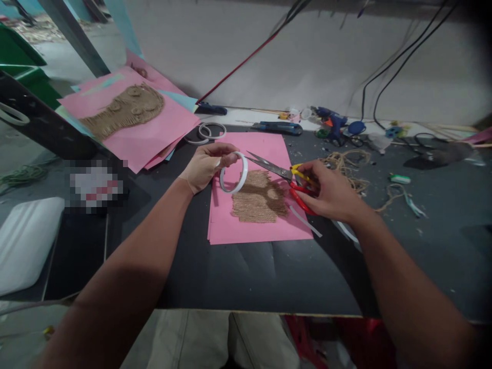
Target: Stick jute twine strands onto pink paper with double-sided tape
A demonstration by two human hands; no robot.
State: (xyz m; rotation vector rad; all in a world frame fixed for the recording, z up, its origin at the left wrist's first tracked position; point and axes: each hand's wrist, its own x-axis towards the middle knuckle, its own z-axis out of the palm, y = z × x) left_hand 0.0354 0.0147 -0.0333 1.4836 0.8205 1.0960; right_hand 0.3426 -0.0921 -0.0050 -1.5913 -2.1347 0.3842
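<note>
My left hand (209,163) pinches a narrow roll of white tape (243,179), held upright above a sheet of pink paper (261,233). In my right hand (330,192) are scissors (271,166) with one red and one yellow handle. Their blades are slightly apart and point left, the tips close to the tape roll. Beneath both hands, a brown twine piece (253,202) of side-by-side strands lies on the pink paper. A loose white strip (306,222) lies at the paper's right edge.
Pink sheets with a twine shape (134,107) are stacked at the left. Behind lie more tape rolls (212,131), a utility knife (279,127) and a blue glue gun (333,120). Tangled twine (348,166) sits to the right. Black cords hang along the wall.
</note>
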